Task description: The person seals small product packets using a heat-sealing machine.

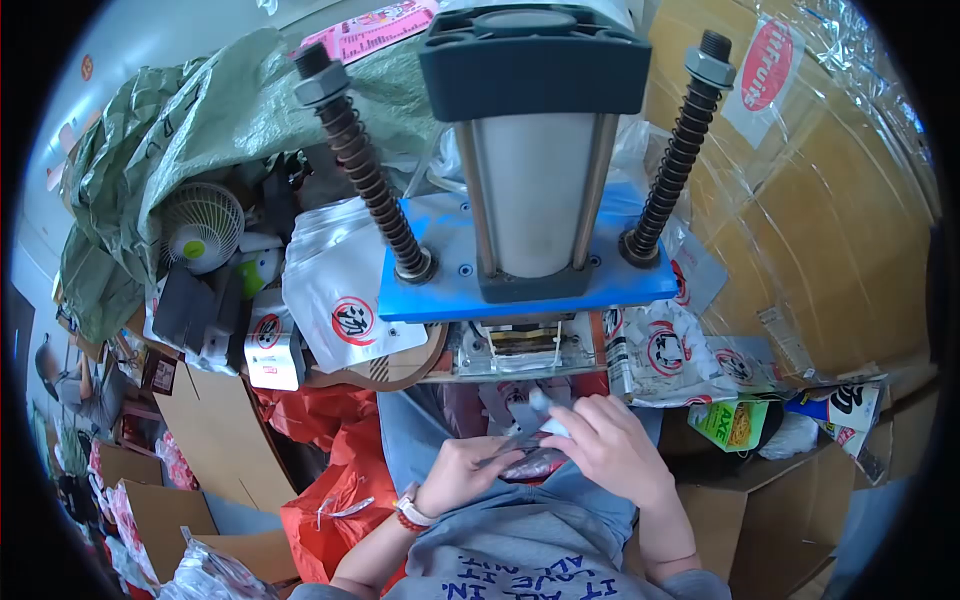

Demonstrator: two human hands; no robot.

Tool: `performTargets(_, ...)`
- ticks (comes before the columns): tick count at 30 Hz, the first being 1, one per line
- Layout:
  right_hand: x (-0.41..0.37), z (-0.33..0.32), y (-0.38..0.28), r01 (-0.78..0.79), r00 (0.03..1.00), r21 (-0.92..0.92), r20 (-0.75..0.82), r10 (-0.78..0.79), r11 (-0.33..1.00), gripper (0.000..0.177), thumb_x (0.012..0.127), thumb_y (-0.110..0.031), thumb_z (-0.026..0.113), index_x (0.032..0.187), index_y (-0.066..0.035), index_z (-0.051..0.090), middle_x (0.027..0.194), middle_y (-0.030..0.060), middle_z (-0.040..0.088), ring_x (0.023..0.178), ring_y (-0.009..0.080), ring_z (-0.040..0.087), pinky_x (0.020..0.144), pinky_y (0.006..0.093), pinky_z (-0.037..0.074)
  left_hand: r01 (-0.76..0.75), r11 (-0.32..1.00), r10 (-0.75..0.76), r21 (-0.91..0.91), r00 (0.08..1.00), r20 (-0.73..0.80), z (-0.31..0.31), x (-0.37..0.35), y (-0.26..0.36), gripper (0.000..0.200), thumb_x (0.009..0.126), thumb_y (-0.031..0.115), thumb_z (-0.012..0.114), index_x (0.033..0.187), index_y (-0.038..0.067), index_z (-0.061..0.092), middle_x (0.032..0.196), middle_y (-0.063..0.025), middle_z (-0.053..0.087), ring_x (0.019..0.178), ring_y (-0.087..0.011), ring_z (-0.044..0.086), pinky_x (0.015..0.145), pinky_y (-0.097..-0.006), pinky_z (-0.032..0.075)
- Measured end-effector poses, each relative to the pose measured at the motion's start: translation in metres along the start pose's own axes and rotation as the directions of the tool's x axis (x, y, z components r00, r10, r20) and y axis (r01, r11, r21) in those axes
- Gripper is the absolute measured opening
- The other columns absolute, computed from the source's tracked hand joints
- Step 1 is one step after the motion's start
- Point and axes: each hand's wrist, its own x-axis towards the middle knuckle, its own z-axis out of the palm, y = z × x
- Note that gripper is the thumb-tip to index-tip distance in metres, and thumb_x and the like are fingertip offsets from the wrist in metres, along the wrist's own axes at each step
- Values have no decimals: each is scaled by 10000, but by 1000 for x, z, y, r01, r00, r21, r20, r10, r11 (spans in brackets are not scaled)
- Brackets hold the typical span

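Above my lap, my left hand (465,475) pinches the edge of a silvery grey pouch (522,415), whose shape is partly hidden by my fingers. My right hand (612,448) is closed on a small pale bluish-white piece (553,428) close to the same pouch; I cannot make out exactly what that piece is. Just beyond the hands stands a press with a blue plate (430,290) and a grey cylinder (535,195). A stack of silver pouches (340,270) with red round prints lies left of the press.
More printed pouches (665,350) lie right of the press. Spring-loaded rods (370,170) flank the cylinder. A large cardboard box (820,200) rises at right, with an open carton (770,530) below. Red plastic bags (335,500) hang left of my legs. A small fan (202,225) stands at left.
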Motion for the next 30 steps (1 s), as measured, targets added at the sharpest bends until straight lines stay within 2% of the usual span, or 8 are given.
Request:
performTargets(5,-20,-45,-20,-131,978,-144,-178,105,981,443,736,-241,819,1076,-6,660,765,71,560,646,245,538,594,369,419,-231,905,331,358,910,-249,-6,3,13,343,691,-38,714,1012,75,753,993,-71,750,935,-239,724,815,-314,580)
performTargets(11,-15,-41,-24,131,991,208,-36,-126,969,486,700,-299,847,1079,-33,700,695,18,476,632,179,531,561,316,393,-392,787,486,476,870,-87,-23,-10,39,382,704,24,728,1080,90,733,1097,-41,729,941,-216,720,790,-310,599)
performTargets(15,-1,-24,-13,-48,999,165,5,48,985,562,763,-311,802,1214,-24,630,788,69,523,721,238,543,665,345,429,-294,945,290,140,956,49,-13,1,20,232,819,32,696,1046,19,739,1034,-120,737,923,-275,724,774,-347,588)
performTargets(17,2,-5,7,-228,969,-5,98,227,974,703,786,-294,783,1376,-36,500,948,140,565,852,303,550,761,388,447,64,977,-60,-203,998,21,11,15,-25,170,905,123,702,993,-16,744,967,-81,750,856,-183,720,744,-290,563)
performTargets(21,-17,-35,15,-399,875,229,-195,444,888,499,870,-169,719,1314,-37,536,950,124,596,855,265,582,761,379,479,304,631,-372,-714,926,65,9,44,-22,251,943,206,696,1057,-15,729,979,-40,729,871,-76,651,771,-257,527)
performTargets(25,-15,3,82,-482,829,34,-307,468,876,339,961,-135,568,1276,-11,547,1159,204,585,1019,370,574,908,447,461,301,448,-400,-842,909,112,1,73,-25,267,946,132,668,1172,-8,651,1055,-75,707,874,-122,684,755,-265,554)
performTargets(26,-15,16,100,-477,868,-248,-285,407,844,304,998,-150,511,1267,-11,547,1248,227,556,1094,400,559,962,459,445,307,506,-401,-806,911,95,5,74,-33,271,943,134,673,1176,-2,653,1059,-66,701,883,-121,675,766,-264,545)
performTargets(30,-41,25,96,-587,810,-75,-53,585,806,326,1028,-218,454,1262,-8,540,1229,251,555,1133,439,528,1005,471,408,175,917,-283,-358,920,-273,-13,66,-36,589,859,326,769,1280,-20,543,1174,-114,630,1056,-194,602,915,-351,479)
